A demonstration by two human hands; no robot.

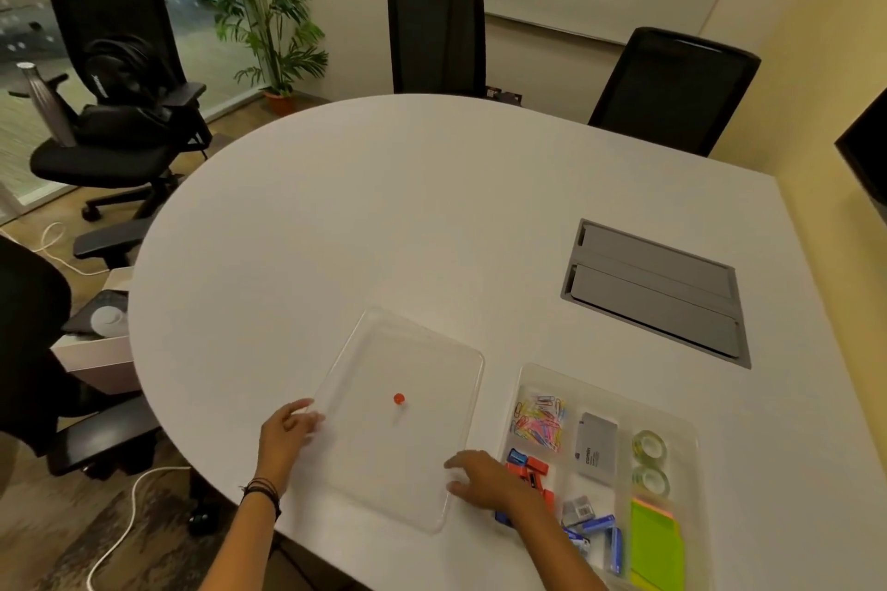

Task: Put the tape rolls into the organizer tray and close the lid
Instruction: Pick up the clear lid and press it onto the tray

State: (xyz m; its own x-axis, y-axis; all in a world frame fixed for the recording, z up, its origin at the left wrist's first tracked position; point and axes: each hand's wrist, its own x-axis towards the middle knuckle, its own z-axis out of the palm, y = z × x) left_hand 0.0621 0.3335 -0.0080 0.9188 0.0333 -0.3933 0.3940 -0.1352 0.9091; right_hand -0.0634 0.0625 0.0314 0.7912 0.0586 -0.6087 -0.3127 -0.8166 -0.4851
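A clear plastic lid [408, 374] with a small red knob [399, 398] lies flat on the white table, left of the clear organizer tray [681, 427]. Two green-tinted tape rolls [649, 444] [651, 480] sit in the tray's right-hand compartment. My left hand [288, 432] touches the lid's left edge, fingers curled on the rim. My right hand [485, 477] rests on the lid's near right edge, beside the tray. Whether either hand has a firm grip on the lid is not plain.
The tray also holds coloured paper clips [540, 420], a grey box [595, 449], red and blue sharpeners [535, 468], staple boxes [597, 525] and green sticky notes [655, 547]. A grey cable hatch [657, 293] is set in the table [384, 216]. Black chairs [672, 91] stand around.
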